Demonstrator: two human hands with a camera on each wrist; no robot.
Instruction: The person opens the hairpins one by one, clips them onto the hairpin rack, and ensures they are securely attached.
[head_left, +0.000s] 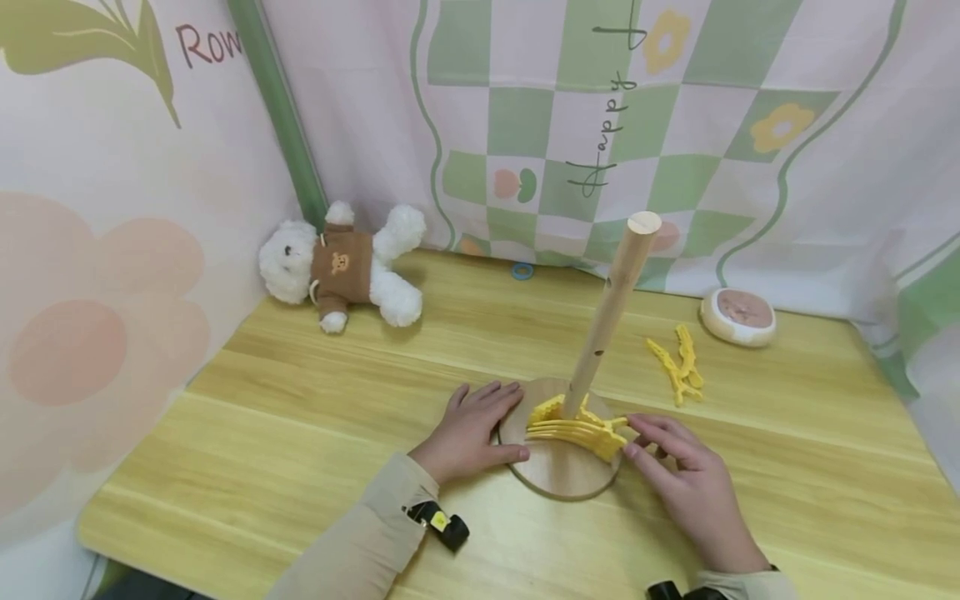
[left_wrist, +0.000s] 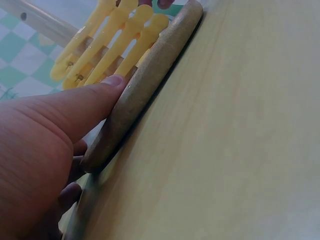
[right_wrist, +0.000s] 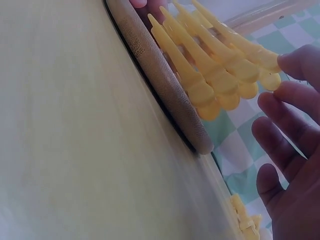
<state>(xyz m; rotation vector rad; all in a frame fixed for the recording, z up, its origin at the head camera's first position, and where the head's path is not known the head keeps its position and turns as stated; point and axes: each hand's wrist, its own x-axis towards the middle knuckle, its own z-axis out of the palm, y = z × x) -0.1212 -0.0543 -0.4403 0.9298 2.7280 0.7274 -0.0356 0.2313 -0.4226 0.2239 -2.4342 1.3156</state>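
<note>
A round wooden base (head_left: 566, 475) lies on the table with a tall wooden pole (head_left: 611, 308) rising from it. Several yellow alligator hair clips (head_left: 570, 429) are stacked low at the pole, their arms passing in front of and behind it. My right hand (head_left: 686, 475) pinches the handle end of the uppermost hair clip (right_wrist: 235, 40) between thumb and index finger; the other fingers are spread off to the side. My left hand (head_left: 476, 429) rests on the base's left edge, fingers extended, with the thumb (left_wrist: 107, 90) on its rim.
More yellow clips (head_left: 682, 367) lie right of the pole. Behind them sits a white and brown round object (head_left: 738, 317). A plush toy (head_left: 341, 267) in a brown top lies at the back left, and a small blue ring (head_left: 522, 271) near the curtain (head_left: 517, 117).
</note>
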